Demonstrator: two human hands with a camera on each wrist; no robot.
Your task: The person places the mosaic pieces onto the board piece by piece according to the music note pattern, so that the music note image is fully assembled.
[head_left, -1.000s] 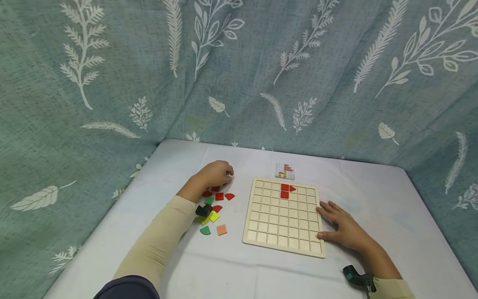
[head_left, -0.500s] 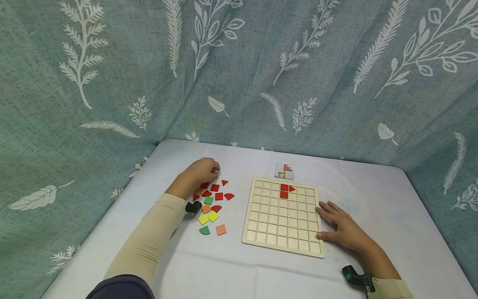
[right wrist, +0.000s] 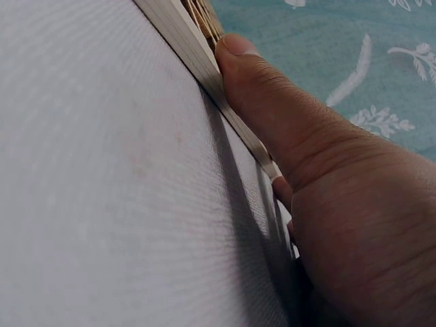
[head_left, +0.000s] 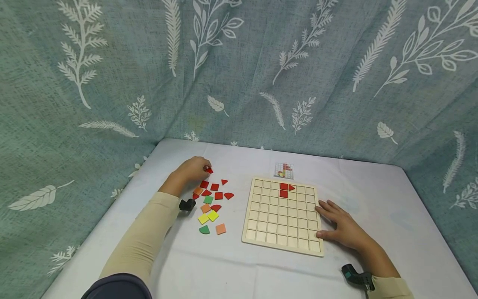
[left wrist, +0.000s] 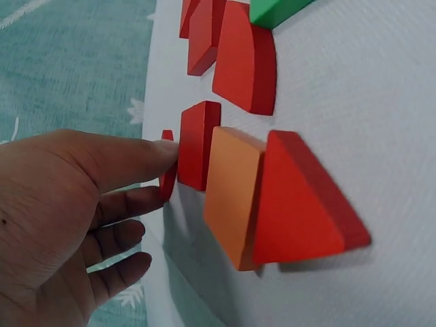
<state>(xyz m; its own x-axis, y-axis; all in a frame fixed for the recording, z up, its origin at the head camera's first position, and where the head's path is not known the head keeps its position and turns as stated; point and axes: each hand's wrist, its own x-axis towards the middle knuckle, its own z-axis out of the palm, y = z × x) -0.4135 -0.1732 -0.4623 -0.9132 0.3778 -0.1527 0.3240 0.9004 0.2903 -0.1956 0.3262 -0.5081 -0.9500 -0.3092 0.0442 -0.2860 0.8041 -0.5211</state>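
At the far side of a group of loose tiles, my left hand (head_left: 193,168) pinches a small red tile (head_left: 209,170) between thumb and fingers. The left wrist view shows that red tile (left wrist: 167,165) almost edge-on, so its shape is hard to tell. My right hand (head_left: 344,226) rests against the right edge of a wooden grid board (head_left: 263,224), fingers spread and thumb on the rim. Two red squares (head_left: 284,194) and a red triangle (head_left: 291,188) sit in cells near the board's far edge. In the right wrist view the thumb touches the board's side (right wrist: 204,75).
Between the left hand and the board lie several loose tiles: red squares (head_left: 218,195), red quarter-rounds (head_left: 229,195), orange squares (head_left: 220,229), yellow squares (head_left: 213,215) and green pieces (head_left: 204,229). A small pattern card (head_left: 284,170) lies behind the board. A patterned cloth (head_left: 239,74) hangs behind the table.
My left hand has moved left and slightly away, uncovering more tiles, and a red tile now shows in its fingers. The right hand and the board have stayed put.
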